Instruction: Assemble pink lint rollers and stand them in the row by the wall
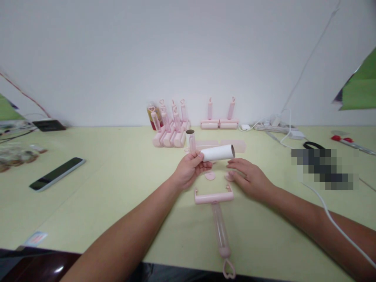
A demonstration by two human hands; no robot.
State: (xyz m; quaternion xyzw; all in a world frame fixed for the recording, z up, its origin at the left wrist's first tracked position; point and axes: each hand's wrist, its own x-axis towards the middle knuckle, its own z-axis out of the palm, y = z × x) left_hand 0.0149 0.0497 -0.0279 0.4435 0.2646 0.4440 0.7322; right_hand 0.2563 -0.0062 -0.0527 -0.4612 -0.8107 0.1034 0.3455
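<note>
My left hand [189, 169] is closed round a white paper roll [219, 152], held level above the pale green table [117, 184], together with a thin pink tube [191, 141] that stands up from my fist. My right hand [249, 178] lies palm down on the table, fingers stretched toward a small pink cap [229, 177]. A round pink disc [210, 176] lies between my hands. A pink lint roller frame with a clear handle [219, 219] lies in front of me, its heart-shaped end at the table's near edge.
Several assembled pink rollers [172, 125] stand at the back wall, with two more [219, 117] to their right. A phone [57, 173] lies at the left. A power strip and white cables [279, 127] run along the right, with scissors [346, 141] beyond.
</note>
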